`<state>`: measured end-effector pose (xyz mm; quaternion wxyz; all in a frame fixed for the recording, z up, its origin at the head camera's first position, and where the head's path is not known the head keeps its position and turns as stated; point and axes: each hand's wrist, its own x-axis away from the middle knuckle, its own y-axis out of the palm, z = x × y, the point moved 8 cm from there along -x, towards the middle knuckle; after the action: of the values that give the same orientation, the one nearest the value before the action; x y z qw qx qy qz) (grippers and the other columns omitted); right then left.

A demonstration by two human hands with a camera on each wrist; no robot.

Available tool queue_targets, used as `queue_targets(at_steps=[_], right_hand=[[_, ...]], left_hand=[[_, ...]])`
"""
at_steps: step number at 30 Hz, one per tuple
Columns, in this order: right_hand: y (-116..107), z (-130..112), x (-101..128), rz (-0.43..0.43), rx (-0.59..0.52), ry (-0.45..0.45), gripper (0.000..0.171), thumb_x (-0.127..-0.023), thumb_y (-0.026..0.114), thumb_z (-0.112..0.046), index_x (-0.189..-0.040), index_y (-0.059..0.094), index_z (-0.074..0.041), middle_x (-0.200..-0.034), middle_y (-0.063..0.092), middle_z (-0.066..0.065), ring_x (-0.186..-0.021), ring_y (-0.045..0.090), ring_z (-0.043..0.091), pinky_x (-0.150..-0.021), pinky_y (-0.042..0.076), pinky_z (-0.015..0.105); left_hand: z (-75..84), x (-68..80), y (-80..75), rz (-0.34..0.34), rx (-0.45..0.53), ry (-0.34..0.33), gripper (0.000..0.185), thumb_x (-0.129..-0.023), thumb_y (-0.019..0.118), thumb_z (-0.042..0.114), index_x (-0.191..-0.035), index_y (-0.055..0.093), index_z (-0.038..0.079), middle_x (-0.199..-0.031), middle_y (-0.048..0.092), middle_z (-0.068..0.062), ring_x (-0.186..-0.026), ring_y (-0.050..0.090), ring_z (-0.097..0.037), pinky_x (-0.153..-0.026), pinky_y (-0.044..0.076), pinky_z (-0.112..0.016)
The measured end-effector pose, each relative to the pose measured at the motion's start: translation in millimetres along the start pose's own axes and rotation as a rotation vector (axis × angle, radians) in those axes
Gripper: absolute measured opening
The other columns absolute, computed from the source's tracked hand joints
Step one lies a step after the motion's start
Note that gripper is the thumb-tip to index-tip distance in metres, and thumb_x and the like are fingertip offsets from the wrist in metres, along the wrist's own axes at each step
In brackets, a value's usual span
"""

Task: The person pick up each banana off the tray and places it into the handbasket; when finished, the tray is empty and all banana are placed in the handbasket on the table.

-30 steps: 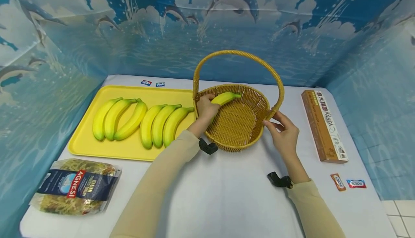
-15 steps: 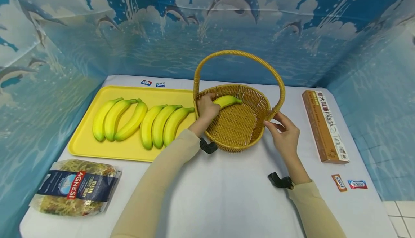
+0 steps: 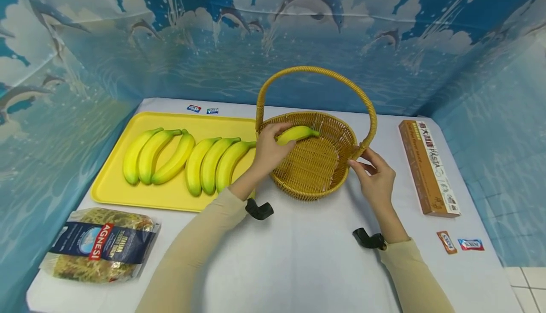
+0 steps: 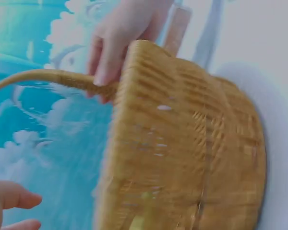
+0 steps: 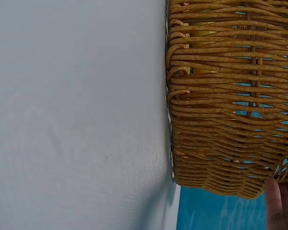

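Observation:
A lone yellow banana (image 3: 298,133) lies inside the wicker basket (image 3: 308,193), along its back left side. My left hand (image 3: 269,151) is over the basket's left rim beside this banana, thumb and fingers spread apart. In the left wrist view, fingertips (image 4: 26,200) of that hand show with nothing between them. At the basket's right side my right hand (image 3: 377,180) grips the foot of the tall arched handle (image 3: 370,114) where it meets the rim. The right wrist view shows the woven wall (image 5: 230,110) close up, with right-hand fingers (image 5: 274,206) at its edge.
Left of the basket, a yellow tray (image 3: 222,124) bears several bananas (image 3: 210,166). A pasta bag (image 3: 102,245) lies front left, a long pasta box (image 3: 430,168) to the right. Small wrapped sweets (image 3: 446,242) lie front right, others (image 3: 194,108) behind the tray. A dolphin-print curtain (image 3: 213,57) encloses the table.
My left hand has let go of the banana, spread its fingers and risen a little toward the left. The banana stays in the basket. My right hand keeps its grip.

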<state>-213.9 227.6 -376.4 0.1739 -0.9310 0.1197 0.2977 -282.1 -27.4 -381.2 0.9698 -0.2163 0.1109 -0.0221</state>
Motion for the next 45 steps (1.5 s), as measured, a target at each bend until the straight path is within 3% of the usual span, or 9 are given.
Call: queue_targets(at_steps=[3,7,16,19,22,28,31,35,45], right_hand=[[0,0,0,0.008,-0.013,-0.006,0.044,-0.078,0.070,0.018,-0.121,0.063,0.012,-0.104,0.063,0.039,-0.099,0.062,-0.005,-0.079,0.052,0.009],[-1,0,1,0.017,-0.016,-0.003,0.045,-0.078,0.069,0.019,-0.121,0.063,0.011,-0.105,0.063,0.039,-0.099,0.062,-0.005,-0.079,0.052,0.010],[0,-4,-2,-0.010,0.000,0.002,0.043,-0.078,0.069,0.017,-0.120,0.061,0.016,-0.106,0.063,0.038,-0.099,0.061,-0.006,-0.079,0.053,0.011],[-1,-5,-2,-0.009,0.003,0.000,0.043,-0.078,0.069,0.018,-0.120,0.061,0.016,-0.105,0.063,0.038,-0.099,0.061,-0.006,-0.079,0.053,0.012],[-1,-6,0,0.000,0.009,-0.010,0.043,-0.077,0.069,0.020,-0.119,0.061,0.016,-0.104,0.064,0.038,-0.099,0.061,-0.007,-0.079,0.053,0.011],[-1,-4,1,0.014,-0.013,-0.024,0.045,-0.077,0.069,0.019,-0.121,0.062,0.013,-0.105,0.062,0.040,-0.100,0.061,-0.006,-0.080,0.052,0.010],[-1,-3,1,0.019,-0.021,-0.033,0.045,-0.077,0.070,0.018,-0.121,0.062,0.012,-0.104,0.062,0.041,-0.100,0.062,-0.007,-0.080,0.051,0.009],[-1,-4,1,0.017,-0.020,-0.034,0.044,-0.077,0.070,0.018,-0.120,0.062,0.014,-0.103,0.062,0.041,-0.100,0.062,-0.006,-0.079,0.052,0.010],[-1,-9,0,0.003,0.018,-0.017,0.044,-0.077,0.070,0.019,-0.120,0.061,0.016,-0.104,0.064,0.038,-0.100,0.061,-0.008,-0.079,0.052,0.009]], left_hand=[[-5.9,8.8,-32.6,0.007,0.059,-0.023,0.043,-0.089,0.069,0.012,-0.130,0.061,0.005,-0.131,0.057,-0.016,-0.120,0.052,-0.035,-0.100,0.045,-0.051],[-24.9,12.5,-93.0,0.062,0.074,-0.135,0.043,-0.090,0.069,0.012,-0.132,0.060,0.005,-0.134,0.057,-0.014,-0.121,0.051,-0.033,-0.103,0.044,-0.048],[-83.2,26.8,-258.1,0.356,-0.136,-0.372,0.049,-0.096,0.062,0.025,-0.142,0.052,0.014,-0.143,0.050,-0.011,-0.126,0.045,-0.029,-0.092,0.046,-0.030],[-107.5,36.5,-300.4,0.437,-0.121,-0.429,0.052,-0.096,0.060,0.033,-0.145,0.048,0.022,-0.145,0.047,-0.003,-0.125,0.045,-0.019,-0.094,0.044,-0.027],[-131.4,46.7,-328.2,0.495,-0.055,-0.482,0.052,-0.096,0.059,0.035,-0.146,0.047,0.027,-0.140,0.047,0.009,-0.118,0.045,-0.006,-0.100,0.041,-0.028],[-162.3,60.7,-345.7,0.518,-0.005,-0.539,0.056,-0.095,0.061,0.032,-0.148,0.045,0.025,-0.147,0.045,0.006,-0.109,0.044,0.001,-0.102,0.039,-0.027],[-176.1,63.8,-344.7,0.475,-0.014,-0.571,0.060,-0.096,0.059,0.034,-0.151,0.038,0.025,-0.156,0.036,-0.002,-0.123,0.044,-0.009,-0.105,0.039,-0.028],[-196.2,67.4,-339.6,0.386,-0.005,-0.623,0.065,-0.097,0.057,0.037,-0.154,0.031,0.023,-0.160,0.026,-0.006,-0.144,0.029,-0.024,-0.114,0.034,-0.036],[-229.0,74.9,-322.0,0.226,-0.080,-0.706,0.069,-0.098,0.053,0.035,-0.155,0.025,0.008,-0.161,0.018,-0.021,-0.146,0.022,-0.039,-0.117,0.028,-0.048]])
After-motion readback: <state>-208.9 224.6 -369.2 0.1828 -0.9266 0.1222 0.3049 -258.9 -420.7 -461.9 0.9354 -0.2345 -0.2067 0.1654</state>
